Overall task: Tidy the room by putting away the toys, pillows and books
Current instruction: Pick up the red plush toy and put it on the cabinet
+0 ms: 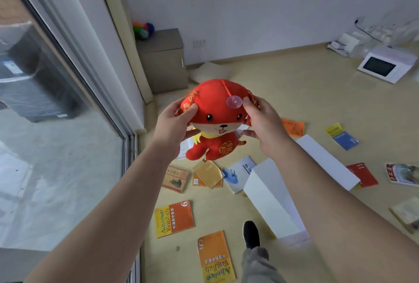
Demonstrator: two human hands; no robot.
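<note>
Glass door (56, 124) stands far left of the red plush dog (213, 122). Left hand (173, 126) grips the dog's head on the door side, thumb on top; right hand (265, 124) grips the other side (thumb beside a clear suction cup (234, 102)), holding the dog in the air. Books (174, 218) lie on the floor (317, 101) below the dog, white box (267, 192) to its lower right.

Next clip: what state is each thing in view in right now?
red plush toy, held off the floor, upright, facing the camera.
left hand, grips the toy's head.
right hand, grips the other side of the head.
grey cabinet, door closed.
colourful toy, on the cabinet top.
pillow, lying on the floor beside the cabinet.
books, closed, scattered flat on the floor.
microwave, on the floor, door shut.
</note>
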